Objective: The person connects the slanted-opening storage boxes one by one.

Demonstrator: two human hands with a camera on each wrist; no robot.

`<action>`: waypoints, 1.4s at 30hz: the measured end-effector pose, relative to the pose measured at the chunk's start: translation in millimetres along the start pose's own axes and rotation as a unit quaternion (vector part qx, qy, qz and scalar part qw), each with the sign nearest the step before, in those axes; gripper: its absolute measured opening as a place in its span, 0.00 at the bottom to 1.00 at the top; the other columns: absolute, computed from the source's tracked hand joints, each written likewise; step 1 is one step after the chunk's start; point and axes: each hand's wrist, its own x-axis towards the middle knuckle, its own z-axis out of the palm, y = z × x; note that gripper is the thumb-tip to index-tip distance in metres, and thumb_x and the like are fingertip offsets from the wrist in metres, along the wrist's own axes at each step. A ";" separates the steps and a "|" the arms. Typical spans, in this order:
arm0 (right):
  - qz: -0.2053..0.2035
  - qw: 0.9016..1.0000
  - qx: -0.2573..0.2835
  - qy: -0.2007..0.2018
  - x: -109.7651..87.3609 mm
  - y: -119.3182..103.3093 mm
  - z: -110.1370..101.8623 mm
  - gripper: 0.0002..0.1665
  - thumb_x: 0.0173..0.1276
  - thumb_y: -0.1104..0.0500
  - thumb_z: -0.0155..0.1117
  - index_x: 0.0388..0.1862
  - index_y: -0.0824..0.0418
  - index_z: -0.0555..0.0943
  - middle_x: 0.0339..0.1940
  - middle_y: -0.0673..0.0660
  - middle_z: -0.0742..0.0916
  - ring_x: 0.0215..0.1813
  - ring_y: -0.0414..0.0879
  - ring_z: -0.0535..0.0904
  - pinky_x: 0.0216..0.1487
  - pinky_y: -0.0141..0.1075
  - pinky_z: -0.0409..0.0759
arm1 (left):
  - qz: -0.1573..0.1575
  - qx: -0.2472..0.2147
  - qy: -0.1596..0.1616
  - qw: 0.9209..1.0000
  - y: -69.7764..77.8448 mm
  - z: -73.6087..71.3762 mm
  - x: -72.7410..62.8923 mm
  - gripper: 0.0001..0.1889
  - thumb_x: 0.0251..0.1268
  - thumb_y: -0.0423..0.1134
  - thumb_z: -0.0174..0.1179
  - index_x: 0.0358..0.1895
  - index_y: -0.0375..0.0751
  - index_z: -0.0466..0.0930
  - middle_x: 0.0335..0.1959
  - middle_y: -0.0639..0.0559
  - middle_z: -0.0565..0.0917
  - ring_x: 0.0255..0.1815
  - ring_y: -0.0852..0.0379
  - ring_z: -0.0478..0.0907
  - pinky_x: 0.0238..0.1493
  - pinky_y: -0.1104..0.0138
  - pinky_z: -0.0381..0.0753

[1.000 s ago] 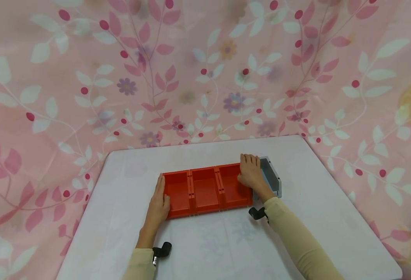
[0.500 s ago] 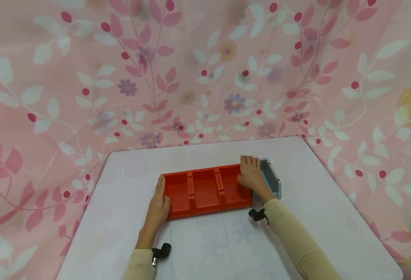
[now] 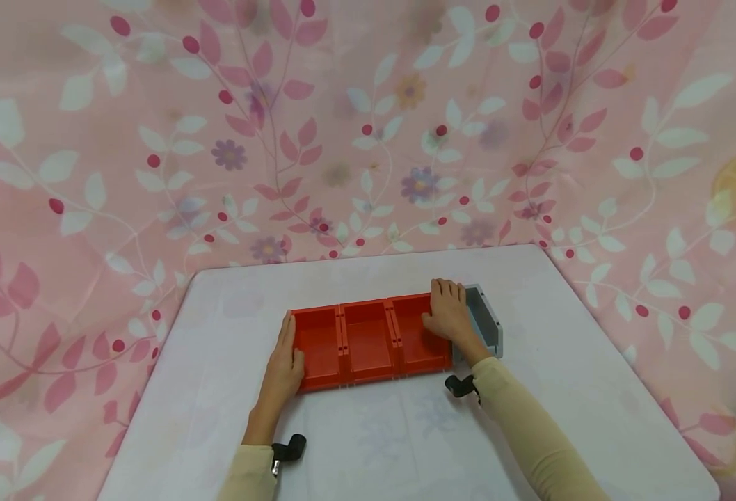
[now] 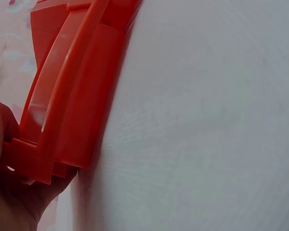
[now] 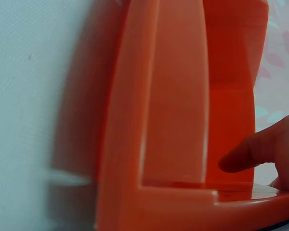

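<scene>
Three red plastic storage bins stand joined in a row on the white table: a left bin point(image 3: 318, 351), a middle bin point(image 3: 368, 348) and a right bin point(image 3: 413, 341). At the row's right end is a grey bin point(image 3: 485, 316), partly hidden by my right hand point(image 3: 451, 316). That hand grips the right bin's outer wall, its thumb inside, as the right wrist view also shows. My left hand point(image 3: 283, 372) holds the left bin's outer side wall between thumb and fingers. In the left wrist view, the palm point(image 4: 19, 207) lies against the end of that red bin.
A white cloth covers the table point(image 3: 368, 452). Behind and beside it hangs a pink curtain point(image 3: 368, 139) with a leaf and flower print. Black camera mounts sit on my left wrist point(image 3: 289, 449) and right wrist point(image 3: 460, 385).
</scene>
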 end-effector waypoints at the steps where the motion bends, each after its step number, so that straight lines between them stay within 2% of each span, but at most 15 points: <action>1: 0.001 1.000 0.000 0.001 -0.5 0.8 0.7 0.46 0.68 0.58 0.66 0.77 0.78 0.58 0.76 0.74 0.66 0.77 0.69 0.55 0.79 0.63 0.40 | 0.002 -0.001 0.001 1.000 0.5 0.1 0.4 0.40 0.75 0.26 0.48 0.86 0.43 0.43 0.86 0.51 0.45 0.84 0.50 0.44 0.77 0.48 0.55; 5: 0.004 1.000 -0.001 0.000 -1.1 3.9 4.1 0.47 0.68 0.56 0.66 0.77 0.77 0.58 0.76 0.74 0.65 0.77 0.69 0.54 0.79 0.63 0.40 | 0.004 -0.003 0.001 1.000 1.9 0.2 2.3 0.40 0.76 0.26 0.48 0.86 0.44 0.43 0.86 0.52 0.45 0.84 0.52 0.44 0.78 0.49 0.54; 12: 0.013 1.000 0.012 -0.018 -1.4 4.5 4.5 0.51 0.66 0.53 0.68 0.79 0.75 0.56 0.77 0.73 0.64 0.78 0.69 0.52 0.79 0.63 0.37 | 0.000 0.001 -0.007 1.000 1.8 0.5 2.5 0.40 0.76 0.27 0.48 0.86 0.42 0.42 0.86 0.47 0.45 0.84 0.49 0.44 0.77 0.47 0.55; 17: 0.014 1.000 0.007 -0.021 2.2 4.9 6.7 0.52 0.67 0.52 0.68 0.79 0.75 0.55 0.79 0.72 0.61 0.78 0.68 0.51 0.79 0.63 0.36 | -0.001 0.002 -0.008 1.000 2.6 -1.1 3.8 0.40 0.76 0.27 0.48 0.86 0.43 0.41 0.86 0.48 0.45 0.84 0.49 0.43 0.76 0.47 0.56; 27: -0.013 0.999 0.049 -0.017 9.1 -2.7 13.6 0.55 0.66 0.52 0.67 0.81 0.76 0.53 0.81 0.73 0.59 0.80 0.69 0.48 0.79 0.63 0.33 | -0.004 0.006 0.002 1.000 -2.7 -9.2 -2.5 0.40 0.75 0.25 0.48 0.86 0.41 0.43 0.87 0.52 0.43 0.84 0.50 0.44 0.77 0.48 0.54; 32: -0.025 0.998 0.063 -0.020 14.4 -11.0 13.7 0.55 0.68 0.51 0.65 0.82 0.76 0.50 0.82 0.72 0.56 0.81 0.68 0.45 0.79 0.61 0.31 | 0.007 0.012 0.018 1.000 -7.5 -14.8 -4.4 0.39 0.75 0.25 0.48 0.85 0.39 0.44 0.86 0.46 0.46 0.84 0.49 0.45 0.77 0.46 0.54; 36: -0.040 0.997 0.062 -0.020 17.2 -13.1 9.7 0.55 0.68 0.50 0.65 0.81 0.76 0.50 0.82 0.73 0.56 0.81 0.69 0.46 0.79 0.62 0.32 | 0.004 0.014 0.028 0.999 -7.7 -16.9 -1.8 0.40 0.74 0.25 0.49 0.85 0.39 0.45 0.86 0.46 0.47 0.84 0.47 0.45 0.76 0.44 0.56; 40: -0.041 0.997 0.057 -0.021 14.4 -5.5 5.0 0.53 0.69 0.51 0.65 0.81 0.76 0.52 0.82 0.73 0.56 0.81 0.69 0.47 0.79 0.63 0.34 | 0.002 0.015 0.018 1.000 -4.0 -12.1 2.7 0.40 0.74 0.25 0.49 0.85 0.39 0.44 0.86 0.47 0.46 0.84 0.48 0.46 0.76 0.45 0.56; 42: -0.038 0.997 0.068 -0.007 11.4 1.9 0.7 0.49 0.71 0.52 0.64 0.80 0.76 0.56 0.81 0.73 0.59 0.81 0.69 0.49 0.79 0.63 0.36 | 0.009 0.023 0.011 1.000 -0.8 -8.3 7.7 0.39 0.74 0.26 0.49 0.85 0.38 0.46 0.86 0.46 0.47 0.84 0.47 0.47 0.76 0.45 0.57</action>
